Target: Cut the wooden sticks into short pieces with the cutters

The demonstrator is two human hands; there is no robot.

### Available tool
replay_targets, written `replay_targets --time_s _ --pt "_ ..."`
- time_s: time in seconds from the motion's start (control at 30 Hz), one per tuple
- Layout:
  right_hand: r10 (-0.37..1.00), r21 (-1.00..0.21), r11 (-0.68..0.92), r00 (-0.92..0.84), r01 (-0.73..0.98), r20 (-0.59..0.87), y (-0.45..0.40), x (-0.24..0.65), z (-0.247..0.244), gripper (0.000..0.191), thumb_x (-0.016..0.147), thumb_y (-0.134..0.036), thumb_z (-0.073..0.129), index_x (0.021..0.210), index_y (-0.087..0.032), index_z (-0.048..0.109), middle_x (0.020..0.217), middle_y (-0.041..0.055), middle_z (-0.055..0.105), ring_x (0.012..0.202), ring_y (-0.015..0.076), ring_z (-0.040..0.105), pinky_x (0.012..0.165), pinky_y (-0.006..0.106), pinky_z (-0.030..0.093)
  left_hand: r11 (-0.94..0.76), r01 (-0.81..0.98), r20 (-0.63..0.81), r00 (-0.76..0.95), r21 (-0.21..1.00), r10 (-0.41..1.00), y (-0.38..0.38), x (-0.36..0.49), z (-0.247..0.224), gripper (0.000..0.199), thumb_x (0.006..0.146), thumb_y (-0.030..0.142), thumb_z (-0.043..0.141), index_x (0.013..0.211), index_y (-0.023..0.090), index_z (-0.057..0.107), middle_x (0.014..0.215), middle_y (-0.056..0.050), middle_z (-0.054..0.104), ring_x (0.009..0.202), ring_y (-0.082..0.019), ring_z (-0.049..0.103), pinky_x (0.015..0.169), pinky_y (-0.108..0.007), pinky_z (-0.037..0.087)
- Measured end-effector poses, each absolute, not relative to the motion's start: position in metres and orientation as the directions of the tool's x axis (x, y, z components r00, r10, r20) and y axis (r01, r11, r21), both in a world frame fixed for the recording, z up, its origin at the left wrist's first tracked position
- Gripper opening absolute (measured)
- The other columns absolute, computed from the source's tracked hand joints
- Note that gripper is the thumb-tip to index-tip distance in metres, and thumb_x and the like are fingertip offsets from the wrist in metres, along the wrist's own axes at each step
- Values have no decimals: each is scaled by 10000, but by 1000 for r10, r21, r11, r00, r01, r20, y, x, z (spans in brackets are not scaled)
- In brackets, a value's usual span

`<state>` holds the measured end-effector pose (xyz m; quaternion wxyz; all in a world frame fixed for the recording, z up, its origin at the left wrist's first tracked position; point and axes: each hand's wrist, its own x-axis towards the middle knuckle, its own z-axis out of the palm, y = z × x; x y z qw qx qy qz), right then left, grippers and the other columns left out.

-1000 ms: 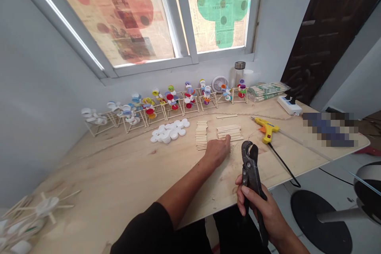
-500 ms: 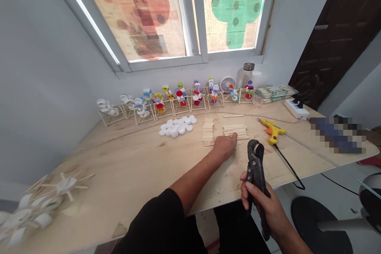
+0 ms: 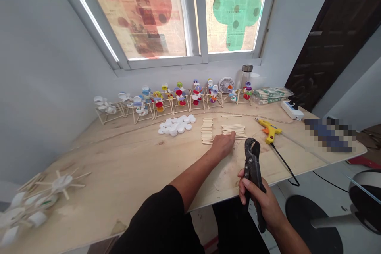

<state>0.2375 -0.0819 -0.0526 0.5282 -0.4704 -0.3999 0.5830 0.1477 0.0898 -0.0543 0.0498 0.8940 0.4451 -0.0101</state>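
Grasping the black cutter (image 3: 252, 160) upright in the right hand (image 3: 263, 202), with fingers wrapped around its handles. Touching the near edge of the wider stick pile (image 3: 233, 127) on the table (image 3: 143, 166) with 1 finger of the left hand (image 3: 222, 146); cannot tell whether pinching any stick. Lying left of the yellow glue gun (image 3: 270, 130).

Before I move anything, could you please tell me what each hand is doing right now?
Left hand: fingers at the right stick stack; grip cannot be told.
Right hand: closed around the black cutter.
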Motion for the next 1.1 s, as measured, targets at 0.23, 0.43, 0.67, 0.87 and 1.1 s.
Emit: replay_targets --time_s 0.23,0.43,0.67,0.87,1.1 --pt "994 -958 -101 12 -269 -109 -81 238 -57 277 814 -414 540 961 -182 502 647 -30 519 529 117 492 582 268 365 -562 806 -81 583 183 809 87 148 -47 207 835 132 378 1037 139 422 870 -157 632 861 -274 604 702 -367 419" --pt "987 -940 -102 85 -326 -137 -80 235 -57 269 803 -382 566 972 -177 522 647 -24 528 559 121 507 595 267 383 -521 749 -70 595 409 801 60 112 -40 202 881 292 326 920 157 472 846 -70 601 771 -174 567 619 -249 401" --pt "943 -925 -101 260 -366 -206 -53 223 -45 380 714 -358 662 1005 -157 525 628 -26 543 529 115 494 504 236 373 17 221 -178 739 975 650 18 69 -40 311 828 473 416 785 165 417 539 81 313 452 -53 273 417 -174 198" --pt "946 -965 -27 306 -259 -109 -36 201 -44 264 704 -359 668 811 -148 550 484 -68 472 405 71 425 421 197 314 204 83 -197 748 975 634 4 60 -42 336 779 487 503 784 159 432 502 97 288 420 -39 217 403 -183 124" --pt "944 -948 4 313 -319 -102 -30 190 -40 199 701 -308 664 741 -157 542 495 -64 474 399 71 429 406 195 318 212 57 -195 670 976 716 1 50 -39 346 811 473 447 673 156 436 485 82 319 436 -50 268 427 -187 201"
